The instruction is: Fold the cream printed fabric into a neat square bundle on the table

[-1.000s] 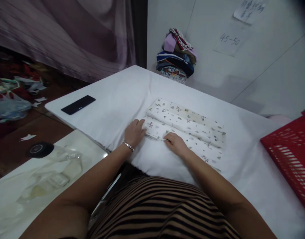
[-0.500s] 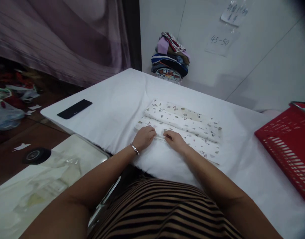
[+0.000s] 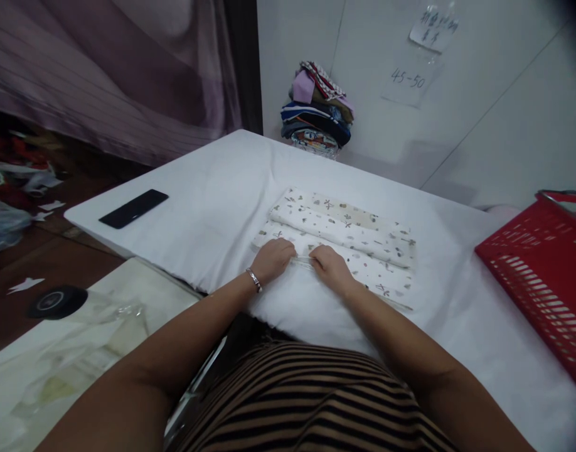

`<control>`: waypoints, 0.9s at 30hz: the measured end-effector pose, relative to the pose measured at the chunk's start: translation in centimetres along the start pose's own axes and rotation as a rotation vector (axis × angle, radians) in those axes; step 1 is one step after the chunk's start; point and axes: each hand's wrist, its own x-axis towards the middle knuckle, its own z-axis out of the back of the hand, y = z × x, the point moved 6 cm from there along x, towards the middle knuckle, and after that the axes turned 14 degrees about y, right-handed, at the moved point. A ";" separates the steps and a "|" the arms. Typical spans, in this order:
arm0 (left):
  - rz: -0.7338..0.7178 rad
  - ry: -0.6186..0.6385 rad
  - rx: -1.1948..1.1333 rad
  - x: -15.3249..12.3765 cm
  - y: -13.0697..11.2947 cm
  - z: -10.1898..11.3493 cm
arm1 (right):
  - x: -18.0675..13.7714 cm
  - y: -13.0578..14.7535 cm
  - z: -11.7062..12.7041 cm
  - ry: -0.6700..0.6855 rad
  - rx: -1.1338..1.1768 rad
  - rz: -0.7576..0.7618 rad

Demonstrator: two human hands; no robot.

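A white cloth with small printed plant motifs [image 3: 335,229] lies partly folded on the white-covered table [image 3: 213,188], one folded band across its middle. My left hand [image 3: 275,258] pinches its near edge, with a silver bracelet on the wrist. A short way to the right, my right hand [image 3: 331,267] has its fingers closed on the same edge. Between the two hands a short stretch of the edge shows, slightly gathered. The fingertips are partly hidden behind the knuckles.
A red plastic basket [image 3: 537,263] stands at the right. A black phone [image 3: 133,208] lies on the left of the table. Folded clothes [image 3: 316,110] are stacked by the wall. At lower left, a second pale surface [image 3: 142,282] holds clear plastic and a black round object [image 3: 57,302].
The whole view has shifted slightly. Both hands stay at the near edge of the cloth, the right one with its fingers drawn a little closer round it.
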 end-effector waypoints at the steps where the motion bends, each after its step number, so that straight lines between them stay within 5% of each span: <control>1: -0.013 -0.008 0.015 0.0 0.0 0.0 | 0.0 0.3 -0.1 0.016 -0.061 0.026; 16: -0.079 0.107 -0.096 -0.5 0.2 -0.3 | -0.5 1.2 -0.5 0.139 -0.087 0.115; 27: -0.053 0.134 -0.156 0.0 0.7 -0.4 | -0.4 -0.3 -0.4 0.025 0.083 0.045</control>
